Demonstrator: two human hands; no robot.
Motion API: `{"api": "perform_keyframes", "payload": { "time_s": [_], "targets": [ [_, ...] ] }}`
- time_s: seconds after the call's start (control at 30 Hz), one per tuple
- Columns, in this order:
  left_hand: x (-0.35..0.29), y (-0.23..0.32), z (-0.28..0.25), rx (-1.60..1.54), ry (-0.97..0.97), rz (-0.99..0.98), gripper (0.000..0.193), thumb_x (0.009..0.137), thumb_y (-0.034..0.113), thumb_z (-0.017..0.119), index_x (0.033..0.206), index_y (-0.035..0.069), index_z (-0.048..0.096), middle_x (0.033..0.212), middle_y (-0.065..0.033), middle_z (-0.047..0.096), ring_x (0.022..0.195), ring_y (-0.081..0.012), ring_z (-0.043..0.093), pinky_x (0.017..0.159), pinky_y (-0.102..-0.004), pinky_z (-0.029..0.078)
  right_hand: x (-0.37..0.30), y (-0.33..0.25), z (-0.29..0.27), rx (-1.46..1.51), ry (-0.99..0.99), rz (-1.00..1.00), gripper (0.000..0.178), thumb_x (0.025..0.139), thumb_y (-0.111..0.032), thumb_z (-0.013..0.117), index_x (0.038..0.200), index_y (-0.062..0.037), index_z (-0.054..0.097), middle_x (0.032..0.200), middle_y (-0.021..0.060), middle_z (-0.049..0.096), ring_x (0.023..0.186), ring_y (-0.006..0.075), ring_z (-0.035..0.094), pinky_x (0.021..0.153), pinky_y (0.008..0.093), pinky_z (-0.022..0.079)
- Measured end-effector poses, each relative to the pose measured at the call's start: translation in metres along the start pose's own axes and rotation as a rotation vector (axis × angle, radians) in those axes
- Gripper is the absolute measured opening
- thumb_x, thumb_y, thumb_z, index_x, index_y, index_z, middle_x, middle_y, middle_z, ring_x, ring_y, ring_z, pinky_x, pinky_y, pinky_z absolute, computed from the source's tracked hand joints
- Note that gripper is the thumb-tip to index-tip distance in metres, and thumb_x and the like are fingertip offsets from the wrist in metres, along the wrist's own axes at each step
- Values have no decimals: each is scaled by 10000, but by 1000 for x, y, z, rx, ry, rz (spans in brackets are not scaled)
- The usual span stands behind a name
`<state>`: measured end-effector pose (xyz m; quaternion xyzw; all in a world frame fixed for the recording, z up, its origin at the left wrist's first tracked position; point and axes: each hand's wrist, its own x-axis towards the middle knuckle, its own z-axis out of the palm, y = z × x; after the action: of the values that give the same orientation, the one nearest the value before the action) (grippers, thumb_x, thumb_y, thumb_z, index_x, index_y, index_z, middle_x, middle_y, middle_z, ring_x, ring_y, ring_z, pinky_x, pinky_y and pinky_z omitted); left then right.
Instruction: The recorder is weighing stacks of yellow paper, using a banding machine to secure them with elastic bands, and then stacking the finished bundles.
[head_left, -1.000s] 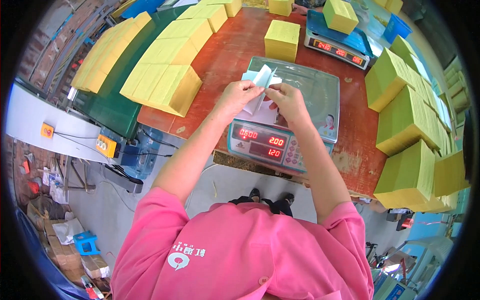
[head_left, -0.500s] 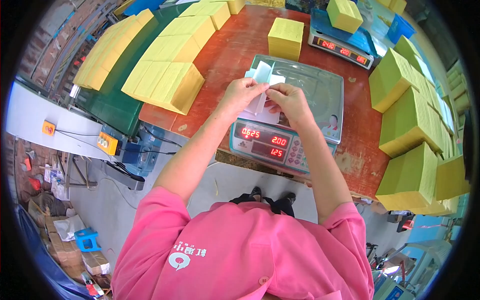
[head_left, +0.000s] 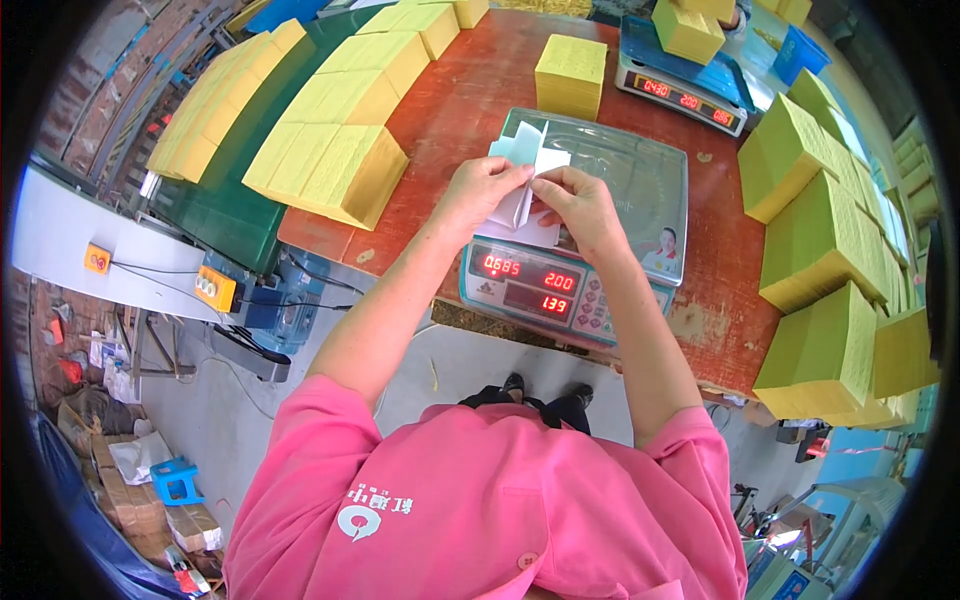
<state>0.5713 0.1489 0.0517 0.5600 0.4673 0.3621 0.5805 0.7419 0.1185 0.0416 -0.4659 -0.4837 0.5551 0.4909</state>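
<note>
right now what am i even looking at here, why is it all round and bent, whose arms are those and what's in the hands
The picture comes from a wide fisheye camera worn on a person's head, looking down, so straight edges curve. The bare arms belong to that person, in a pink shirt. The left hand and right hand together pinch a small bunch of white paper slips above a digital weighing scale with red lit digits. The scale stands on a reddish table. Around it lie stacks of yellow sheets, one small stack behind, and a second scale farther back.

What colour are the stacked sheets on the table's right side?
Yellow-green stacks, clearest in the head view.
</note>
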Motion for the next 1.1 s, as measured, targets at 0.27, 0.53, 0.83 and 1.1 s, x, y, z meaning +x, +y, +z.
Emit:
{"api": "perform_keyframes", "payload": {
  "time_s": [0.27,0.53,0.83,1.1],
  "targets": [
    [2,-10,-9,85,56,-6,210,906,216,631,902,13,683,798,-14,640,717,-86,574,627,-258,464,-9,0,7,-360,318,-208,273,828,-66,672,1089,5,633,963,149,674,742,193,663,663,323,531],
    [-4,-7,-1,-28,-21,55,293,907,222,599,1067,-6,692,947,-38,669,837,-113,612,748,-267,483,9,10,7,-785,158,-33,290,858,-240,617,1069,-48,671,932,234,679,871,392,664,764,443,528],
    [-41,37,11,49,180,505,456,900,-42,456,1355,-15,461,1203,-128,614,1101,-177,583,957,-307,448,-30,-9,-20,-627,569,-298,179,846,-166,617,870,11,596,773,251,637,781,437,631,690,504,499],
    [-95,71,76,78,-376,170,311,803,-61,526,1088,-33,650,1048,-55,675,966,-144,629,880,-291,479,-211,16,-131,-609,708,-306,270,861,-181,677,806,8,493,662,220,514,567,356,474,539,400,432]
  ]
}}
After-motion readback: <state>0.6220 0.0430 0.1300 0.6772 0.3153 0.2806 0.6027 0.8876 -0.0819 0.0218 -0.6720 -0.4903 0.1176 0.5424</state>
